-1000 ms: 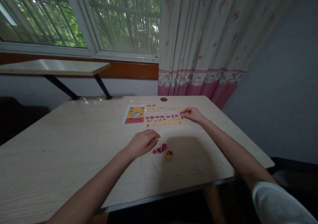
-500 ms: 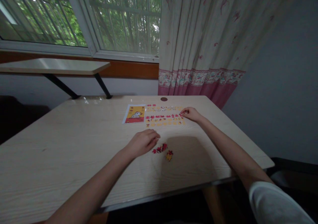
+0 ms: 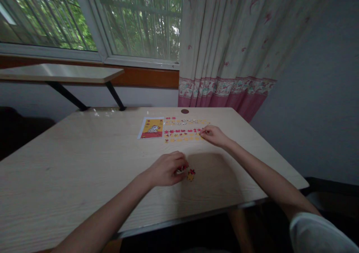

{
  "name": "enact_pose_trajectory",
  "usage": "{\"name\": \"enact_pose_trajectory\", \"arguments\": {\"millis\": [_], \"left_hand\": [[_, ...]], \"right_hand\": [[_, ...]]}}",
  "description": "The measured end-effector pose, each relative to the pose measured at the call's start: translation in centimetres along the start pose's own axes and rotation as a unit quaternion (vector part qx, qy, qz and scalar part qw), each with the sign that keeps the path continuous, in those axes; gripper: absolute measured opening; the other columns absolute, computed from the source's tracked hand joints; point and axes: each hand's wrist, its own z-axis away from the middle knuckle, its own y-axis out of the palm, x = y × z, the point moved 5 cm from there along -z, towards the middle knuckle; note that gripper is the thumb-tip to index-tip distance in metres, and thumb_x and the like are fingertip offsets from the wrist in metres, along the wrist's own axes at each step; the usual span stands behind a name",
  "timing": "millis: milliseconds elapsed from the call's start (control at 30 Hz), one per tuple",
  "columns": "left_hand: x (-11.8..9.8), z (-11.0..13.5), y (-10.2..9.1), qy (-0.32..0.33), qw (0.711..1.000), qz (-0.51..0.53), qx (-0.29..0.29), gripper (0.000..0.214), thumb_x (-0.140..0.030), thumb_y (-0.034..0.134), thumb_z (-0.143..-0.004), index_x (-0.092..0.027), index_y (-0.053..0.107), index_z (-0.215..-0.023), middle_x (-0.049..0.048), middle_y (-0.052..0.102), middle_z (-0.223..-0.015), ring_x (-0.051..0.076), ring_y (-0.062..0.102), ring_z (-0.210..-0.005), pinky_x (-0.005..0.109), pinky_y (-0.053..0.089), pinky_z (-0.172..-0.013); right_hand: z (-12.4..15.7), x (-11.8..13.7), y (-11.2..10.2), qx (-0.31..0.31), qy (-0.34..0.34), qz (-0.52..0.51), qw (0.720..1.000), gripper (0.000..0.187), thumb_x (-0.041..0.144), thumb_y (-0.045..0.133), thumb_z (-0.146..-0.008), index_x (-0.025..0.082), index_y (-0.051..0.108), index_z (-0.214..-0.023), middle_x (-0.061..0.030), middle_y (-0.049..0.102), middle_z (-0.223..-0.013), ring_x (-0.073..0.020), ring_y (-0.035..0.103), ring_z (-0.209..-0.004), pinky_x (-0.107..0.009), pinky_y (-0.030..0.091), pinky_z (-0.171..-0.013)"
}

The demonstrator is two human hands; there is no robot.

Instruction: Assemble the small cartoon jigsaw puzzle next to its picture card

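Note:
My left hand [image 3: 169, 168] is curled over a small heap of red puzzle pieces [image 3: 181, 169], its fingers closed around them and hiding part of the heap. Just right of those fingertips lies a yellow and red clump of puzzle pieces [image 3: 191, 175]. Farther back, my right hand [image 3: 213, 136] pinches what looks like a puzzle piece, mostly covered by the fingers. It rests at the right end of the laid-out rows, near the row of red puzzle pieces [image 3: 181, 131] and the yellow puzzle pieces [image 3: 179, 140].
A picture sheet [image 3: 152, 128] with a white animal on yellow and red lies left of the rows. More pale and yellow pieces [image 3: 185, 122] are lined up behind. A round dark disc [image 3: 184, 111] sits at the desk's back edge. A raised shelf [image 3: 61, 73] stands back left.
My left hand has moved right and toward me, onto the red heap, and its fingers have curled around pieces. My right hand has shifted slightly left and nearer to me along the rows.

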Motion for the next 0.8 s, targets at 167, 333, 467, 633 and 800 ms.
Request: {"name": "enact_pose_trajectory", "arguments": {"millis": [167,333,467,633,800], "left_hand": [[-0.4,0.1,0.8,0.003,1.0,-0.006,0.003,0.021,-0.03,0.061,-0.078,-0.02,0.065,-0.096,0.006,0.061,-0.093,0.019,0.057,-0.081,0.028,0.047,-0.066],[-0.4,0.1,1.7,0.016,1.0,-0.004,0.0,0.02,-0.03,0.057,-0.082,-0.023,0.067,-0.098,0.0052,0.06,-0.093,0.017,0.057,-0.079,0.027,0.048,-0.066],[-0.2,0.0,1.8,0.011,1.0,-0.007,-0.016,0.015,-0.029,0.057,-0.08,-0.021,0.066,-0.088,0.0047,0.061,-0.087,0.017,0.058,-0.077,0.027,0.048,-0.065],[0.9,0.1,0.0,-0.012,0.995,-0.02,-0.095,0.013,-0.028,0.055,-0.081,-0.02,0.063,-0.088,0.004,0.063,-0.084,0.017,0.058,-0.078,0.028,0.048,-0.067],[2.1,0.6,-1.7,-0.043,0.981,-0.08,-0.172,0.015,-0.031,0.055,-0.081,-0.019,0.062,-0.086,0.004,0.064,-0.081,0.018,0.058,-0.075,0.03,0.048,-0.067]], "right_hand": [[1.7,4.3,1.0,0.019,-0.082,-0.011,0.996,0.013,0.024,0.056,-0.084,0.018,0.068,-0.083,-0.0041,0.069,-0.079,-0.0146,0.061,-0.077,-0.028,0.047,-0.074],[2.1,5.9,1.9,0.005,-0.13,-0.009,0.991,0.014,0.025,0.055,-0.086,0.019,0.067,-0.081,-0.0029,0.07,-0.078,-0.0139,0.062,-0.075,-0.028,0.046,-0.074],[2.5,6.6,2.3,-0.013,-0.136,0.001,0.991,0.016,0.027,0.053,-0.087,0.02,0.066,-0.081,-0.0024,0.069,-0.079,-0.0138,0.062,-0.076,-0.028,0.046,-0.074],[3.6,8.2,2.1,-0.052,-0.16,0.006,0.986,0.015,0.027,0.052,-0.088,0.021,0.065,-0.083,-0.0018,0.069,-0.077,-0.014,0.06,-0.074,-0.028,0.045,-0.072],[4.2,9.6,2.9,-0.054,-0.155,0.01,0.986,0.011,0.028,0.057,-0.085,0.023,0.066,-0.088,-0.0013,0.069,-0.08,-0.0152,0.061,-0.077,-0.028,0.044,-0.072]]}}
